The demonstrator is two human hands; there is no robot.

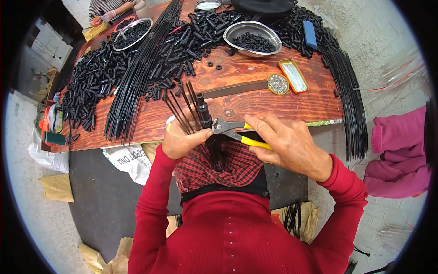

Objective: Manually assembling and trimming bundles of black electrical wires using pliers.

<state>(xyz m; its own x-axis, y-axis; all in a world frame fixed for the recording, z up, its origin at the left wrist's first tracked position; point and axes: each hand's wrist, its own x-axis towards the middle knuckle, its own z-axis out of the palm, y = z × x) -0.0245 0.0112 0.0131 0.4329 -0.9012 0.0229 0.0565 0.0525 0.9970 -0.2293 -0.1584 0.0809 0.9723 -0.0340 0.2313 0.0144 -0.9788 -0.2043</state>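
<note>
In front of me my left hand (181, 140) grips a black plastic tube (203, 108) that has several thin black rods (181, 114) fanning out from it, much like an umbrella frame. The thumb presses near the collar at the tube's lower end. My right hand (286, 142) is wrapped round the yellow handles of a pair of pliers (226, 127). Their dark jaws meet the collar right beside my left thumb. How far the jaws are apart is too small to tell. The tube's lower rods run down over a red-and-black checked cloth (237, 171) on my lap.
Black plastic tubes (98, 75) lie heaped across the wooden table (310, 100). Bundles of thin rods (143, 73) stretch along it. Small black rings fill a steel bowl (236, 51). A round tin (278, 84) and an orange tin (303, 87) sit right. Another person's gloved hand (108, 16) shows far left.
</note>
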